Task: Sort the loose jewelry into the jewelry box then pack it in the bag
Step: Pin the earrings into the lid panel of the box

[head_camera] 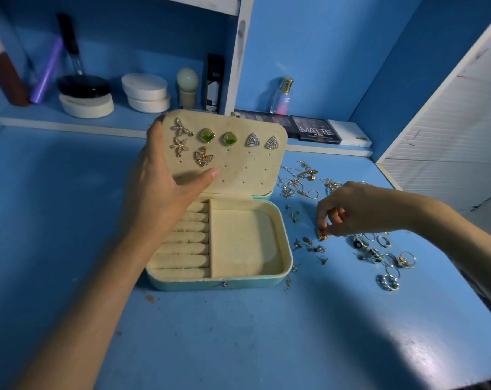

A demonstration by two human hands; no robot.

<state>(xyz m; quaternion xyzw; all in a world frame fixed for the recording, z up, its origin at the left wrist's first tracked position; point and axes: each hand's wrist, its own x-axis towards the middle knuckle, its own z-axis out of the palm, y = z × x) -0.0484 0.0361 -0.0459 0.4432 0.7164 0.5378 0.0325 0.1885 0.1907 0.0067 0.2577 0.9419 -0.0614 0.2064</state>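
Rightward, gold earring (322,236) pinched in right hand (351,209) grip (touching table (238,333)), left hand (160,178) clasping box lid (244,164).

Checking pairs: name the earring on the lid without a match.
The gold butterfly earring, pinned lowest; the flower earrings, green stones and triangles all come paired.

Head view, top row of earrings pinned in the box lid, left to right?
On the lid: flower earring → first green earring → second green earring → first triangle earring → second triangle earring.
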